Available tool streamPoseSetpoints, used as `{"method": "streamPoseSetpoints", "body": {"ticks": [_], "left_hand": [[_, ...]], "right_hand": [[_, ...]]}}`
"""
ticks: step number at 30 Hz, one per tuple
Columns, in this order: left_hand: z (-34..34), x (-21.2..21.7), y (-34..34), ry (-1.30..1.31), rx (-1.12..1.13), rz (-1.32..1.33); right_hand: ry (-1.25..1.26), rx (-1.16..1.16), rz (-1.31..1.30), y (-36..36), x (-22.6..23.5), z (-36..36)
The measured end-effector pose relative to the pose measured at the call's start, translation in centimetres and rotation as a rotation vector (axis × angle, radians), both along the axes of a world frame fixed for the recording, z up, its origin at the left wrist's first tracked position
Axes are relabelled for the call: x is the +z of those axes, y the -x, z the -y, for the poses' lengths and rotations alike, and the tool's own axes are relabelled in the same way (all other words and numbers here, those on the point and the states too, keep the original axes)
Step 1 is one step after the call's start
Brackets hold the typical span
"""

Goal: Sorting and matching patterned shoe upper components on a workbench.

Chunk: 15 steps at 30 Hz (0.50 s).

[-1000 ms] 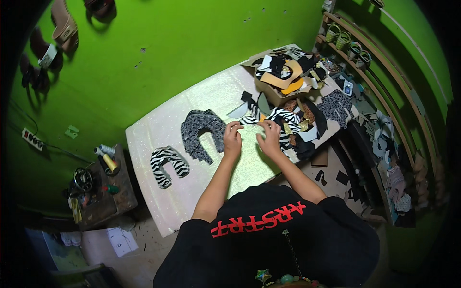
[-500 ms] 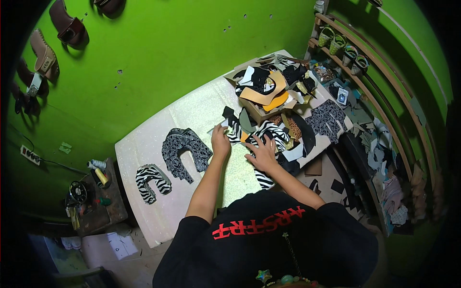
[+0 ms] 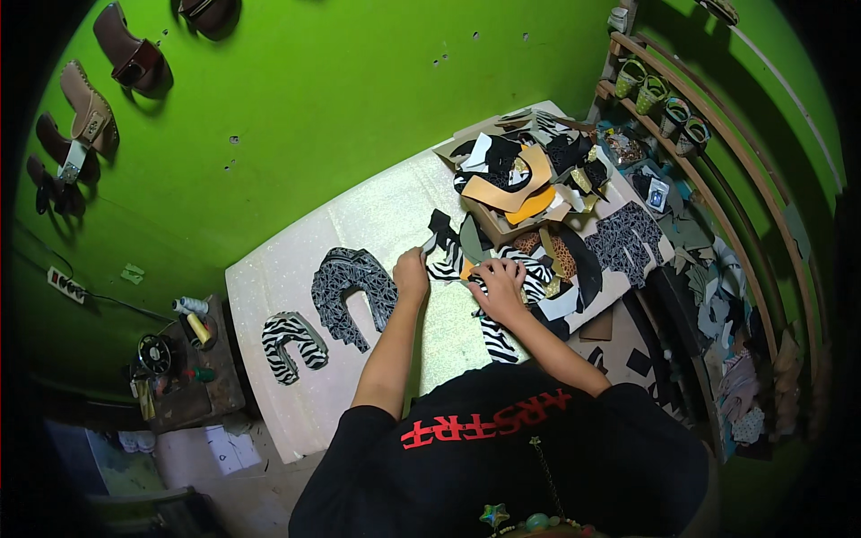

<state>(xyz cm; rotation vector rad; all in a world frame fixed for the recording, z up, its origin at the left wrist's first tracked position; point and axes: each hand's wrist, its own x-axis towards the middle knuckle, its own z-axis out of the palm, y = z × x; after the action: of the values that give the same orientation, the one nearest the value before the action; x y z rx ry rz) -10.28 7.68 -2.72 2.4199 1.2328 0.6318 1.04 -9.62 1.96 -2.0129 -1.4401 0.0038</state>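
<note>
My left hand (image 3: pixel 412 273) is on the glittery pale table, its fingers closed at the left edge of a scrap pile; a small scrap seems pinched there, mostly hidden. My right hand (image 3: pixel 499 289) lies over zebra-striped scraps (image 3: pixel 536 280), fingers curled down and gripping the striped material. Between the hands are another zebra-striped piece (image 3: pixel 446 266), a black scrap (image 3: pixel 439 221) and a grey-green curved piece (image 3: pixel 470 240). A striped strip (image 3: pixel 499 342) hangs by my right wrist. Left of my arms sit a stack of grey-black patterned U-shaped pieces (image 3: pixel 336 273) and a smaller zebra-striped stack (image 3: pixel 287 339).
An overfilled cardboard box (image 3: pixel 489 221) of offcuts stands behind my hands. Patterned grey cut pieces (image 3: pixel 623 242) lie at the table's right end. A wooden rack (image 3: pixel 717 148) with small shoes is on the right. Thread spools (image 3: pixel 191 309) stand on a small side table at left.
My right hand's spread fingers have drawn together over the striped scraps. My left fingers have curled in more at the pile's edge. The whole view has shifted slightly.
</note>
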Motion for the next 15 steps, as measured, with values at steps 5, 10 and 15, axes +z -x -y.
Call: {"method": "streamPoseSetpoints", "body": {"ticks": [5,10,15], "left_hand": [[0.6,3.3,0.4,0.21,0.136,0.291],[2.4,5.5,2.8,0.483,-0.04,0.658],[5.6,5.3,6.7,0.585,-0.132,0.577]], "right_hand": [[-0.015,0.011,0.013,0.4,0.6,-0.2],[-0.109,0.015,-0.014,1.6,1.3,-0.8],[-0.22,0.068,-0.175,4.2,0.9,-1.9]]}}
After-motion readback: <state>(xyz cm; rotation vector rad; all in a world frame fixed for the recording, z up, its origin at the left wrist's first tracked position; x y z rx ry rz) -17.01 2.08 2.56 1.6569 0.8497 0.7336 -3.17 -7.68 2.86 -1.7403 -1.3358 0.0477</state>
